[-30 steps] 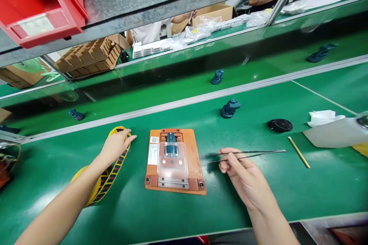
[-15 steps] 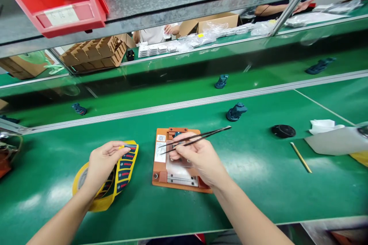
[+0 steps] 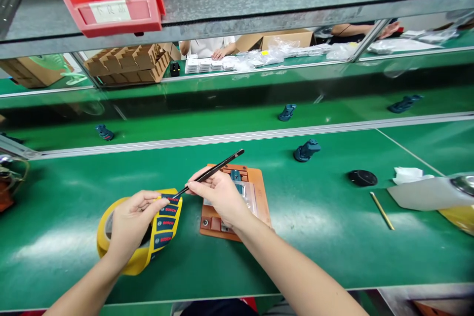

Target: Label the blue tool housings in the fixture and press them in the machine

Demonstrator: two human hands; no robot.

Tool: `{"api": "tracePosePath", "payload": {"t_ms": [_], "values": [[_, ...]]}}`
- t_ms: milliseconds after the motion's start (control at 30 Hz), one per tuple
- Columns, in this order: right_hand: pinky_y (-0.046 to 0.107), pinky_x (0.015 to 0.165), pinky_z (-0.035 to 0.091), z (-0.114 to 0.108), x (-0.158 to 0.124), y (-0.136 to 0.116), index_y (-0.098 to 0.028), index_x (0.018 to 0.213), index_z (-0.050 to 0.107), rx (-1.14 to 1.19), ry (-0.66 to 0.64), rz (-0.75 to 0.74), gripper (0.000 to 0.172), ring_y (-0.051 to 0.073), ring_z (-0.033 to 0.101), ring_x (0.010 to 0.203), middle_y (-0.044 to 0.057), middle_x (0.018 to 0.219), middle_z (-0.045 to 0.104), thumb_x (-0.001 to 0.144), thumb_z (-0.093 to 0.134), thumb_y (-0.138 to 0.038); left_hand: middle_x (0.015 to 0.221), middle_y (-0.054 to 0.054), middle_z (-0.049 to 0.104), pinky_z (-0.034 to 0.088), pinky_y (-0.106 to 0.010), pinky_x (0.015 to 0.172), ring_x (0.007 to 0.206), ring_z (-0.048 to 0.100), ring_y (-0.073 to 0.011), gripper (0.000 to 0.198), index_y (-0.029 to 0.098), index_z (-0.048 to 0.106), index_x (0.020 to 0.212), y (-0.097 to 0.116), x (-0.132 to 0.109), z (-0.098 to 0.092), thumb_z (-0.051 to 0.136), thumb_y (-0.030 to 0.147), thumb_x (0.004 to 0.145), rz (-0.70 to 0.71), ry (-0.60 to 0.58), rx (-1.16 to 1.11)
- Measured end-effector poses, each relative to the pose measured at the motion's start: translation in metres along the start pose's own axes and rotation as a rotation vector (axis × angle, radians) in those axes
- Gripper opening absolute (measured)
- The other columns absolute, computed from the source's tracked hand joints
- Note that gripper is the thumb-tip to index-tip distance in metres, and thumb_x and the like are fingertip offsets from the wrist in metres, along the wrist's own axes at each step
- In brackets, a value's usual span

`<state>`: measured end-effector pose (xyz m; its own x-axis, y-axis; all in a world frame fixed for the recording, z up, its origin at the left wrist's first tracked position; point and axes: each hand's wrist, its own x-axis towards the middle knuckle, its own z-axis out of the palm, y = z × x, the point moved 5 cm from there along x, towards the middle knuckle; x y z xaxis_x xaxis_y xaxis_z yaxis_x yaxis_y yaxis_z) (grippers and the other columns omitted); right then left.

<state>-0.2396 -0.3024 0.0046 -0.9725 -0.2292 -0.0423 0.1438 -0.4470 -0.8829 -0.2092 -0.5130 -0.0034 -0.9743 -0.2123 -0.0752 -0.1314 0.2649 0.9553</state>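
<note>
A roll of yellow label tape (image 3: 135, 261) carrying dark blue Bosch labels (image 3: 165, 223) lies on the green bench at the left. My left hand (image 3: 135, 219) pinches the upper end of its loose strip between thumb and fingers. Black tweezers (image 3: 217, 169) are gripped in my right hand (image 3: 218, 195), their tips at the topmost label beside my left fingertips. Under my right hand sits an orange fixture (image 3: 261, 192) with a clear cover and a dark blue part (image 3: 236, 176) in it; my hand and forearm hide some of the fixture.
A dark blue tool housing (image 3: 307, 150) stands behind the fixture. To the right are a black round object (image 3: 363, 177), a thin yellow stick (image 3: 382, 211) and a white bottle (image 3: 425, 192). A red bin (image 3: 118, 15) overhangs from the shelf. More housings (image 3: 287, 112) lie beyond the metal rail.
My right hand has moved left from over the fixture, bringing the tweezers' tips, previously spread apart, to the top label. My left hand still pinches the strip.
</note>
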Motion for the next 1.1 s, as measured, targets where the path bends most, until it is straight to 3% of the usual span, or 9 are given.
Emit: {"api": "tracePosePath", "payload": {"t_ms": [200, 367, 433, 567, 667, 767, 867, 967, 1100], "values": [[0.034, 0.081, 0.058, -0.013, -0.006, -0.01, -0.02, 0.082, 0.07, -0.114, 0.053, -0.102, 0.021, 0.02, 0.071, 0.079, 0.003, 0.08, 0.072, 0.076, 0.081, -0.036, 0.091, -0.005, 0.081, 0.059, -0.031, 0.071, 0.082, 0.077, -0.0267, 0.04, 0.022, 0.074, 0.097, 0.017, 0.014, 0.01, 0.066, 0.059, 0.08, 0.125, -0.146, 0.319], [0.035, 0.077, 0.057, -0.061, -0.019, -0.045, -0.021, 0.083, 0.066, -0.331, 0.142, -0.151, 0.023, 0.021, 0.07, 0.08, 0.003, 0.081, 0.072, 0.081, 0.076, -0.041, 0.101, -0.016, 0.079, 0.054, -0.042, 0.085, 0.098, 0.074, -0.0369, 0.062, 0.015, 0.067, 0.121, 0.011, 0.059, 0.039, 0.046, 0.064, 0.089, 0.304, -0.229, 0.957], [0.034, 0.076, 0.056, -0.084, -0.024, -0.056, -0.02, 0.084, 0.064, -0.407, 0.143, -0.132, 0.027, 0.02, 0.07, 0.079, 0.003, 0.081, 0.071, 0.081, 0.076, -0.044, 0.097, -0.02, 0.078, 0.053, -0.046, 0.081, 0.094, 0.073, -0.0409, 0.071, 0.011, 0.062, 0.13, 0.002, 0.074, 0.053, 0.04, 0.066, 0.091, 0.303, -0.321, 1.131], [0.034, 0.079, 0.056, -0.121, -0.026, -0.059, -0.02, 0.087, 0.061, -0.437, 0.128, -0.057, 0.034, 0.02, 0.07, 0.083, 0.004, 0.087, 0.072, 0.081, 0.076, -0.05, 0.094, -0.018, 0.078, 0.053, -0.048, 0.067, 0.082, 0.073, -0.0431, 0.075, 0.023, 0.046, 0.151, 0.0, 0.083, 0.06, 0.034, 0.07, 0.093, 0.273, -0.399, 1.341], [0.035, 0.082, 0.055, -0.137, -0.023, -0.052, -0.019, 0.088, 0.06, -0.428, 0.117, -0.035, 0.037, 0.02, 0.07, 0.084, 0.005, 0.086, 0.072, 0.082, 0.075, -0.052, 0.099, -0.017, 0.076, 0.053, -0.046, 0.063, 0.084, 0.072, -0.0425, 0.075, 0.022, 0.046, 0.15, 0.019, 0.069, 0.052, 0.041, 0.069, 0.092, 0.38, -0.194, 1.385], [0.034, 0.081, 0.055, -0.145, -0.021, -0.045, -0.019, 0.089, 0.059, -0.409, 0.118, -0.033, 0.037, 0.02, 0.07, 0.082, 0.004, 0.085, 0.072, 0.082, 0.076, -0.052, 0.105, -0.011, 0.075, 0.054, -0.041, 0.073, 0.097, 0.07, -0.0344, 0.049, 0.022, 0.06, 0.131, 0.04, 0.032, 0.06, 0.045, 0.056, 0.098, 0.715, -0.058, 1.09], [0.033, 0.08, 0.056, -0.147, -0.02, -0.039, -0.019, 0.088, 0.06, -0.384, 0.11, -0.024, 0.037, 0.019, 0.07, 0.082, 0.004, 0.085, 0.072, 0.083, 0.076, -0.051, 0.109, -0.008, 0.074, 0.052, -0.04, 0.092, 0.102, 0.067, -0.0267, 0.03, 0.024, 0.062, 0.124, 0.038, -0.016, 0.091, 0.055, 0.038, 0.099, 1.011, -0.295, 0.74], [0.033, 0.08, 0.056, -0.147, -0.02, -0.036, -0.019, 0.089, 0.06, -0.374, 0.108, -0.023, 0.035, 0.019, 0.07, 0.081, 0.004, 0.085, 0.073, 0.083, 0.076, -0.051, 0.128, -0.012, 0.068, 0.044, -0.046, 0.106, 0.122, 0.058, -0.0293, 0.046, 0.021, 0.054, 0.139, 0.02, -0.053, 0.124, 0.062, 0.035, 0.096, 1.122, -0.553, 0.649], [0.036, 0.081, 0.057, -0.148, -0.021, -0.034, -0.02, 0.088, 0.06, -0.369, 0.121, -0.029, 0.037, 0.02, 0.071, 0.082, 0.004, 0.084, 0.073, 0.082, 0.076, -0.052, 0.135, -0.014, 0.065, 0.039, -0.051, 0.111, 0.128, 0.053, -0.033, 0.058, 0.019, 0.051, 0.144, 0.005, -0.069, 0.143, 0.069, 0.036, 0.092, 1.151, -0.535, 0.673]]}}
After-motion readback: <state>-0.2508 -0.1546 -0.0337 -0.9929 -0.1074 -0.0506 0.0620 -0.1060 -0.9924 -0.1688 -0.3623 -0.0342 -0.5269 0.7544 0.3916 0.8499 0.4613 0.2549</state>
